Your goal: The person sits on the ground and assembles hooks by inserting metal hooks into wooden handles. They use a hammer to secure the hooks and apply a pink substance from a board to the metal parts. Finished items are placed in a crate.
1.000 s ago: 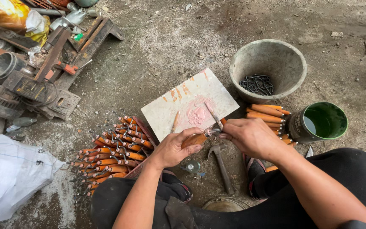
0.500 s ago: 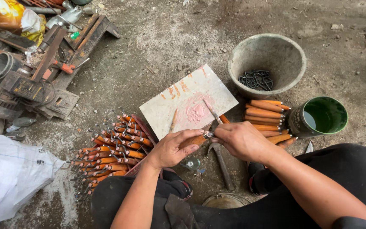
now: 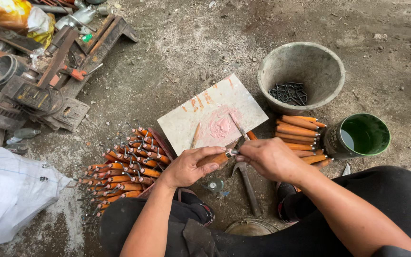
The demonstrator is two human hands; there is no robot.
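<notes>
In the head view, the left hand (image 3: 189, 166) gripped an orange wooden handle (image 3: 215, 159) just below the smeared white board (image 3: 212, 116), fingers wrapped round it. The right hand (image 3: 267, 159) pinched a thin metal blade (image 3: 238, 126) at the handle's end. A slip could likely jab the fingers or bend the blade.

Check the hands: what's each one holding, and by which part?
The left hand grips an orange wooden handle around its shaft. The right hand pinches a thin metal piece at the handle's ferrule end; the exact grip there is hidden.
</notes>
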